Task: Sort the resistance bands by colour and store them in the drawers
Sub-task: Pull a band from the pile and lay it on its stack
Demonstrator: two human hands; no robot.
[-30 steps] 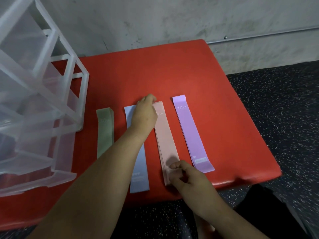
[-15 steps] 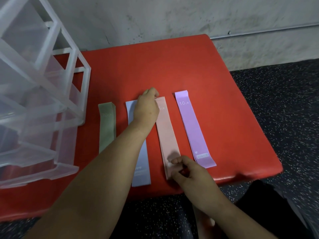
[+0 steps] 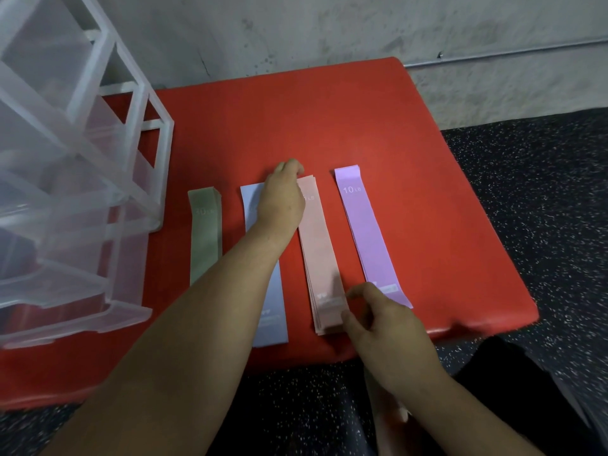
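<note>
Stacks of bands lie side by side on the red padded bench (image 3: 329,120): green bands (image 3: 204,232), blue bands (image 3: 271,311), pink bands (image 3: 320,255) and purple bands (image 3: 370,235). My left hand (image 3: 281,200) rests over the far end of the pink stack, fingers curled on its top edge, covering part of the blue one. My right hand (image 3: 378,320) pinches the near end of the pink stack. The clear plastic drawer unit (image 3: 75,179) stands at the left with drawers pulled out.
A grey concrete wall with a thin pipe (image 3: 510,51) runs behind the bench. Black speckled rubber floor (image 3: 543,192) lies to the right and in front. The bench's near edge is just below the bands' ends.
Both hands stay on the two ends of the pink stack, shifting only slightly. The camera has tilted a little, so the scene sits a bit differently in view.
</note>
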